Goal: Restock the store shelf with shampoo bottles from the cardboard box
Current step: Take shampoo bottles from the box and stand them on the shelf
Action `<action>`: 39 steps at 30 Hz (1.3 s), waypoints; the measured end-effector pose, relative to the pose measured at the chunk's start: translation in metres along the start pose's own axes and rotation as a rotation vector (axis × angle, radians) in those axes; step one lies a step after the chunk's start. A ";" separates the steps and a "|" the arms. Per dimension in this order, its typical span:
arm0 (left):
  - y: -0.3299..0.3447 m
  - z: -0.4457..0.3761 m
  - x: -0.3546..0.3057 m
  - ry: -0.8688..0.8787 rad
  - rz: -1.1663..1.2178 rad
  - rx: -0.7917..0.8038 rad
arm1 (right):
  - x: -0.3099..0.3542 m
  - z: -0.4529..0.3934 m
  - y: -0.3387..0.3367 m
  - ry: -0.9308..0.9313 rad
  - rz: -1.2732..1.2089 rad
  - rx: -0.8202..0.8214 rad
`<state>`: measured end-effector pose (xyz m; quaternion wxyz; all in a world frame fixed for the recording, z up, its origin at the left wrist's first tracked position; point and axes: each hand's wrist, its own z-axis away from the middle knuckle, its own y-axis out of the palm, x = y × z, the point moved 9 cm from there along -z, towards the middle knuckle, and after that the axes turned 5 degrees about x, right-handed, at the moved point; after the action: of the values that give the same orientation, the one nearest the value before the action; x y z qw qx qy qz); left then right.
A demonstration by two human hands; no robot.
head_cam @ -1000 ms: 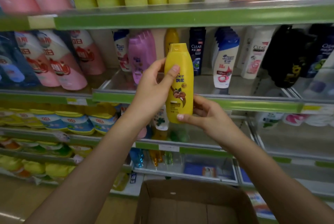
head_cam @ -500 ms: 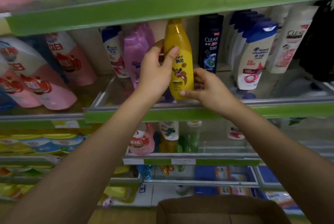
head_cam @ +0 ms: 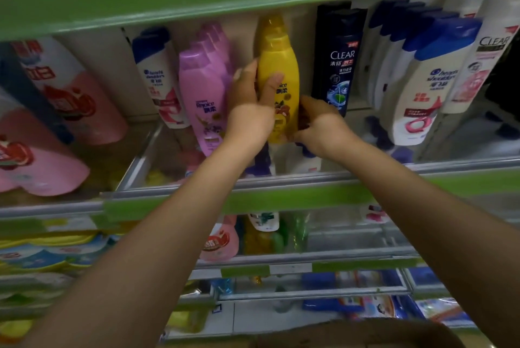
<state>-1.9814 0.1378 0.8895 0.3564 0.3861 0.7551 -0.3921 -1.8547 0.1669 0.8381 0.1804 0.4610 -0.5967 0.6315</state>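
My left hand [head_cam: 250, 107] wraps the yellow shampoo bottle [head_cam: 280, 77] and my right hand [head_cam: 319, 121] pinches its base, holding it upright on the shelf [head_cam: 281, 179], between the pink bottles [head_cam: 202, 100] on the left and the black Clear bottle [head_cam: 336, 61] on the right. I should slide it straight to the far end, label facing near (another yellow cap shows behind). My hands hide its foot; the cardboard box [head_cam: 351, 333] is mostly cut off.

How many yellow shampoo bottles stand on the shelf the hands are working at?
2: the yellow bottle gripped by the left hand and right hand, and a second yellow bottle directly behind it. More may be hidden behind.
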 end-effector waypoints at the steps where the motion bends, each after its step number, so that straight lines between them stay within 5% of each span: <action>1: 0.000 -0.004 0.003 0.004 -0.009 -0.017 | 0.000 -0.005 0.001 0.004 0.013 -0.012; 26: 0.015 -0.034 0.019 -0.091 -0.002 -0.043 | -0.015 -0.037 0.007 0.090 0.022 -0.033; 33: 0.019 0.008 0.015 -0.193 -0.091 0.026 | -0.012 -0.017 0.008 0.119 -0.095 -0.013; 39: 0.012 0.075 -0.013 -0.193 0.074 0.036 | 0.008 0.045 -0.011 0.088 -0.070 -0.039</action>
<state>-1.9473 0.0735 0.8636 0.4346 0.3804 0.6954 -0.4275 -1.8335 0.1255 0.8452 0.2375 0.4498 -0.5837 0.6329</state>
